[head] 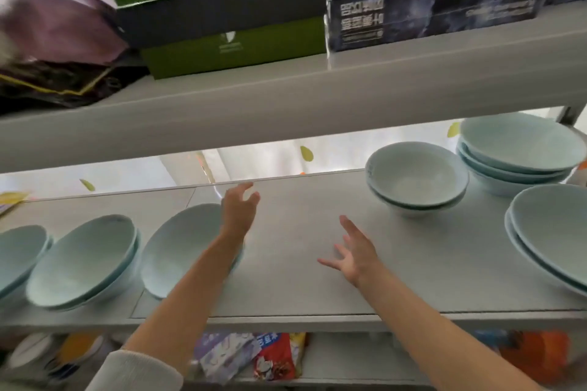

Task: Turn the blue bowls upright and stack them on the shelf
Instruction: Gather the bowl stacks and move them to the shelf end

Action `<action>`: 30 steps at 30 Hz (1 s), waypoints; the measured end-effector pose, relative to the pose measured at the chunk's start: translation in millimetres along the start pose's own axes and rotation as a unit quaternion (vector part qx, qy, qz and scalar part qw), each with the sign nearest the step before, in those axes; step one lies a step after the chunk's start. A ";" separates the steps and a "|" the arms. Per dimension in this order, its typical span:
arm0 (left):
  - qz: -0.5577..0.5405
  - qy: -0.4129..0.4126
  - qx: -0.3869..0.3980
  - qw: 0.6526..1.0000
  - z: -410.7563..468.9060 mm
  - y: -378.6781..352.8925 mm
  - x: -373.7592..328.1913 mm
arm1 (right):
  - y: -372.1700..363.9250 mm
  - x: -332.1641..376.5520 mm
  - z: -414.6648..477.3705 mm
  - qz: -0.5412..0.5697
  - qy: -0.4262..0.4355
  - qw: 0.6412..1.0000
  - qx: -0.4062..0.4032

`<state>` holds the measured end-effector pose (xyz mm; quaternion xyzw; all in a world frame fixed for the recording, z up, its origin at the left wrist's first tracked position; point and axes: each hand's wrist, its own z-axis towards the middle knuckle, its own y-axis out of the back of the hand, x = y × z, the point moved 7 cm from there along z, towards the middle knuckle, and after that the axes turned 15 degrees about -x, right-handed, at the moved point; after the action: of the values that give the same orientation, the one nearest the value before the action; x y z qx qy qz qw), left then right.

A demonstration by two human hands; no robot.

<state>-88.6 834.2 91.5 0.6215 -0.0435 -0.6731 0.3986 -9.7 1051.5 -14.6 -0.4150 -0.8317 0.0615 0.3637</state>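
Note:
Pale blue bowls stand upright on the grey middle shelf [286, 263]. On the left are a stack at the frame edge [16, 257], a stack of two [85, 260] and a bowl [181, 247] partly behind my left forearm. On the right are a stack of two [416, 178], a taller stack at the back [517, 149] and a stack cut by the right edge [552, 232]. My left hand [239, 209] hovers over the shelf's middle, fingers loosely spread, holding nothing. My right hand [352, 254] is spread open just above the shelf surface, empty.
The upper shelf board [286, 105] hangs close above, loaded with green and black boxes [222, 25], dark printed boxes [428, 0] and a purple bag [54, 41]. Below, the lower shelf holds plates [41, 355] and snack packets [254, 355].

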 end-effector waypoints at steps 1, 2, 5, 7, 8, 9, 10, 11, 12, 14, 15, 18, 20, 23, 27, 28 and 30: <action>0.022 0.001 -0.022 1.000 7.6 21.4 14.6 | -12.3 -16.7 -7.8 -0.021 -0.008 1.000 0.021; 0.048 0.002 -0.040 0.998 13.5 41.3 27.7 | -24.3 -33.1 -15.4 -0.043 -0.016 0.998 0.043; 0.157 0.028 -0.038 0.987 22.9 82.6 67.8 | -56.8 -76.8 -38.3 -0.100 -0.037 0.989 0.103; 0.204 0.054 -0.025 0.977 29.6 98.4 94.6 | -76.1 -99.1 -52.6 -0.131 -0.044 0.982 0.130; 0.218 0.057 -0.020 0.974 34.6 103.5 106.2 | -84.9 -109.0 -58.0 -0.146 -0.043 0.979 0.136; 0.231 0.055 -0.014 0.971 37.8 107.6 115.5 | -92.4 -118.1 -62.0 -0.160 -0.041 0.977 0.137; 0.243 0.057 -0.008 0.968 39.8 110.9 123.5 | -98.8 -126.2 -65.1 -0.172 -0.040 0.975 0.137; 0.248 0.062 -0.003 0.967 40.5 113.8 131.4 | -104.8 -133.5 -68.9 -0.182 -0.039 0.973 0.139; 0.235 0.080 0.000 0.969 39.2 116.8 137.6 | -109.8 -139.3 -72.1 -0.191 -0.038 0.970 0.145; 0.145 0.147 0.002 0.978 35.6 121.7 149.2 | -117.7 -147.9 -79.2 -0.200 -0.034 0.966 0.158; 0.092 0.177 0.004 0.980 35.2 122.4 153.9 | -119.3 -150.2 -81.9 -0.197 -0.032 0.967 0.158; -0.019 0.235 0.013 0.972 35.2 124.8 160.4 | -119.8 -150.0 -85.8 -0.179 -0.029 0.973 0.144; -0.056 0.255 0.010 0.965 35.0 121.3 166.4 | -114.0 -146.6 -88.0 -0.166 -0.031 0.977 0.132; -0.064 0.236 0.022 0.969 24.1 111.2 154.7 | -95.5 -136.2 -90.6 -0.148 -0.016 0.983 0.107; -0.086 0.175 0.074 0.978 -3.1 70.5 110.4 | -48.4 -108.6 -94.2 -0.094 0.002 0.994 0.061; -0.088 0.156 0.095 0.979 -10.4 56.8 96.8 | -33.0 -99.2 -94.8 -0.077 0.009 0.996 0.045; -0.087 0.125 0.140 0.978 -26.4 26.7 72.0 | -2.6 -79.6 -97.5 -0.038 0.021 0.999 0.014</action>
<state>-46.2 785.0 42.7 0.7518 -0.0328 -0.6094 0.2495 83.8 971.8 13.4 -0.3789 -0.8384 0.0506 0.3886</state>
